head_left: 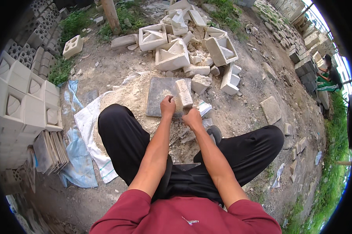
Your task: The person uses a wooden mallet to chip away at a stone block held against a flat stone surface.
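Observation:
My right hand (192,119) is closed round the short dark handle of what looks like a mallet (184,93). Its long, blocky head is pale with dust and reaches away from me over the right edge of a flat grey slab (155,97). Just left of it, my left hand (168,106) is closed low over the slab; whatever its fingers may hold is hidden. Crumbs of pale material lie on the slab beside that hand. A heap of sandy powder (121,97) spreads left of the slab, partly on a white sheet (91,117).
Broken pale moulded blocks (172,54) are piled beyond the slab. Stacked vent blocks (25,87) and leaning boards (51,150) stand at left, near a blue sheet (80,163). A wooden post (110,15) rises behind. Another person (330,76) sits far right by grey blocks.

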Motion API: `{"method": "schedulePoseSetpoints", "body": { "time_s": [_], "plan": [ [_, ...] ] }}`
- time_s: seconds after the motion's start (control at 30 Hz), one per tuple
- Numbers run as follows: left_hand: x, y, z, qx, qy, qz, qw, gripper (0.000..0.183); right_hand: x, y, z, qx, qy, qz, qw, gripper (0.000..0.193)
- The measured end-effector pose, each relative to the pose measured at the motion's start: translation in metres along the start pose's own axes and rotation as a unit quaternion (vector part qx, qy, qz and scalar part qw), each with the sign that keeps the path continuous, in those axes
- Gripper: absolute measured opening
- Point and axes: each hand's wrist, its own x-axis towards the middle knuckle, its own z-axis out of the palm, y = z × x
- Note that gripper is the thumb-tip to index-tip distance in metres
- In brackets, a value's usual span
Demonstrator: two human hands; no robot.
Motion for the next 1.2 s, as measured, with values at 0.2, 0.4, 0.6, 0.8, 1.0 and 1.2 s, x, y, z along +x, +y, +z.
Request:
{"method": "schedulePoseSetpoints", "body": {
  "time_s": [0.2, 0.4, 0.6, 0.8, 1.0, 1.2],
  "plan": [
    [-0.002, -0.016, -0.008, 0.028, -0.043, -0.027, 0.998, 0.035, -0.013, -0.028, -0.020, 0.163, 0.120, -0.061, 0.977, 0.047],
    [-0.009, -0.005, 0.006, -0.012, -0.108, 0.010, 0.994, 0.037, -0.002, 0.023, 0.008, 0.050, 0.121, -0.033, 0.991, 0.048],
    [-0.004, -0.027, -0.005, 0.072, -0.108, 0.045, 0.990, 0.037, 0.008, -0.004, -0.014, 0.058, 0.037, -0.023, 0.997, 0.049],
    [-0.025, 0.009, 0.008, 0.244, -0.166, 0.180, 0.938, 0.032, 0.012, 0.002, -0.019, 0.179, 0.196, -0.070, 0.962, 0.049],
    [-0.008, 0.005, 0.008, 0.284, -0.092, 0.170, 0.939, 0.024, 0.007, -0.002, -0.028, 0.120, 0.121, -0.032, 0.985, 0.051],
    [-0.011, -0.001, -0.004, 0.263, -0.025, 0.103, 0.959, 0.027, 0.009, -0.005, -0.012, 0.175, 0.151, -0.046, 0.972, 0.058]
  ]
}}
